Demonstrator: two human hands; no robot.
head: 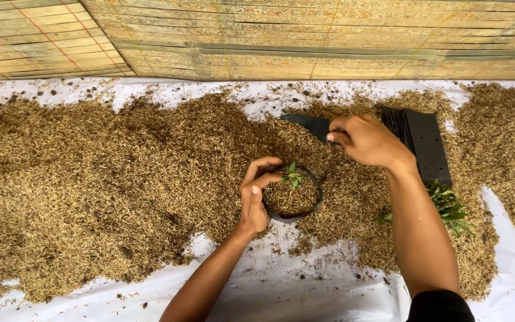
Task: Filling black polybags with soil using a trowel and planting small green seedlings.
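Soft, even daylight is falling across the scene from above, leaving no hard glare on the white sheet (305, 286), though its pale patches are running close to overexposure. Faint shadows are gathering just under the left hand (256, 197) and the right hand (368, 142). Focus is holding sharp through the centre; the husk heap (90, 179) is softening slightly toward the edges, where wide-angle distortion is bending the bamboo mat (329, 36).

A stack of flat black plastic grow bags (422, 143) lies on the rice husk heap (90, 179), at its far right side. One round, opened black bag (291, 216) stands husk-filled at the heap's near edge.
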